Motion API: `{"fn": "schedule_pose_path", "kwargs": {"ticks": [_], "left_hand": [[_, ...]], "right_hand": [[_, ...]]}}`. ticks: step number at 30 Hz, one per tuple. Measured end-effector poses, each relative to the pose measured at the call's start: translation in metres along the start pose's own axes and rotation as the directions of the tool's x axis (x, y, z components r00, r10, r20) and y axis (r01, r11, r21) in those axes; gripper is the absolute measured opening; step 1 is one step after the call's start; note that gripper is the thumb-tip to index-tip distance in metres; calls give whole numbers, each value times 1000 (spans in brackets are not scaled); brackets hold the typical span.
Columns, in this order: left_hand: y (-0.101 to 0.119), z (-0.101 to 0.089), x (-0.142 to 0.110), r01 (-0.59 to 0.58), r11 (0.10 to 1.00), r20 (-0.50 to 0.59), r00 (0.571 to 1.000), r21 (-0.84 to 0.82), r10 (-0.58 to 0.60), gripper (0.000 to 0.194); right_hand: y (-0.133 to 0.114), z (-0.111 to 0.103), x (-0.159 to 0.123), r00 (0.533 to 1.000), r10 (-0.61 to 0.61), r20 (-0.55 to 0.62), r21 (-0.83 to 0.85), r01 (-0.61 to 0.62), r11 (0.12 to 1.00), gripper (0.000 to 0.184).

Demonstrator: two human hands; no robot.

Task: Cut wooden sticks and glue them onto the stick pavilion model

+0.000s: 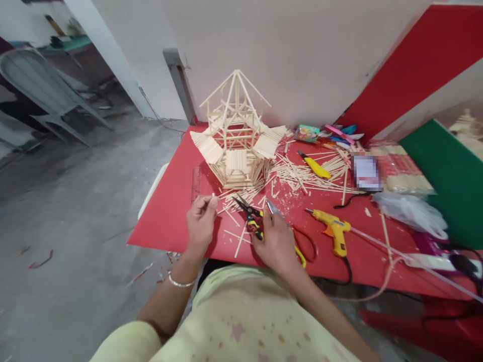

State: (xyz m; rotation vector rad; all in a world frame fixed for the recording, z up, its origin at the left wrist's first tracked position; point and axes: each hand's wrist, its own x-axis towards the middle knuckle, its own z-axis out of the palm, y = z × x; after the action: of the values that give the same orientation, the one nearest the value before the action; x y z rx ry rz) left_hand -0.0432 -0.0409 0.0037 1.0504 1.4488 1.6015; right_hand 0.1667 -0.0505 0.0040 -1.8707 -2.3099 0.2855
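Note:
My left hand (202,223) is closed in a pinch above the front of the red tabletop, with a short bit of pale wooden stick (213,196) showing at the fingertips. To its right, my right hand (277,239) is curled over black long-nose pliers (249,210) with black and yellow handles, their jaws parted and pointing toward the far left. Under and beside this hand lies another tool with a silver tip (272,207) and a red handle (307,241); the hand hides its middle. Behind both hands stands a model pavilion (237,161) built of thin sticks.
Loose sticks (294,173) are heaped beside the model, with a yellow cutter knife (317,167) on them. A yellow glue gun (334,229) with a cord lies at right. A ruler (196,183), a plastic bag (413,213) and packed sticks (403,168) are also on the table (162,221).

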Motion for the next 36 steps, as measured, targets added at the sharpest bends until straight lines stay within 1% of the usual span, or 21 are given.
{"fn": "schedule_pose_path", "kwargs": {"ticks": [3,5,7,9,11,12,13,15,16,19,21,23,25,27,30,31,33,34,36], "left_hand": [[-12,0,3,59,987,-31,997,-146,-64,28],[-17,4,3,103,966,-20,994,-235,-111,29],[-20,10,3,157,939,10,987,-306,-161,30],[-20,17,3,216,910,70,976,-355,-205,31],[-18,22,3,266,878,133,964,-397,-231,32],[-16,25,4,284,861,154,958,-421,-241,32],[-15,27,5,299,845,167,954,-443,-250,33],[-13,30,6,325,817,184,945,-475,-270,34],[-12,32,7,340,808,194,940,-482,-280,35],[-13,38,8,374,792,227,927,-482,-300,34],[-14,42,7,391,791,253,919,-472,-303,32],[-16,46,5,389,802,271,917,-453,-292,30],[-17,49,4,362,837,262,926,-409,-273,28],[-18,50,3,301,893,227,945,-334,-234,26],[-15,49,2,157,970,197,973,-185,-120,21],[-13,49,2,101,985,201,977,-140,-72,19],[-8,50,1,-6,998,222,975,-66,21,15],[-5,50,0,-54,998,238,969,-38,62,13],[1,52,-2,-136,991,281,951,7,128,12]], "right_hand": [[1,-1,9,999,-4,-41,-111,0,994,70],[1,-4,16,999,-10,-48,-142,3,990,69],[0,-3,22,998,-29,-61,-131,21,991,71],[2,3,25,991,-90,-101,-76,82,994,75],[12,10,23,973,-162,-163,-5,163,987,75],[21,12,18,966,-179,-189,23,187,982,70],[32,13,12,965,-163,-205,31,173,984,63],[54,8,-5,974,-93,-208,8,96,995,53],[64,3,-13,981,-52,-189,-21,49,999,51],[81,-11,-34,998,-27,-54,-137,20,990,49],[83,-12,-39,999,-30,19,-159,32,987,51],[86,-7,-40,998,-26,52,-157,34,987,56],[94,-1,-39,998,-11,64,-147,21,989,59],[103,2,-37,998,13,58,-110,-6,994,60],[109,-5,-34,1000,22,-12,15,-22,1000,58],[107,-10,-32,999,3,-41,78,1,997,59],[95,-21,-27,993,-65,-95,218,85,972,60],[87,-26,-25,989,-93,-112,281,121,952,59],[69,-34,-19,979,-135,-150,350,180,919,56]]}}
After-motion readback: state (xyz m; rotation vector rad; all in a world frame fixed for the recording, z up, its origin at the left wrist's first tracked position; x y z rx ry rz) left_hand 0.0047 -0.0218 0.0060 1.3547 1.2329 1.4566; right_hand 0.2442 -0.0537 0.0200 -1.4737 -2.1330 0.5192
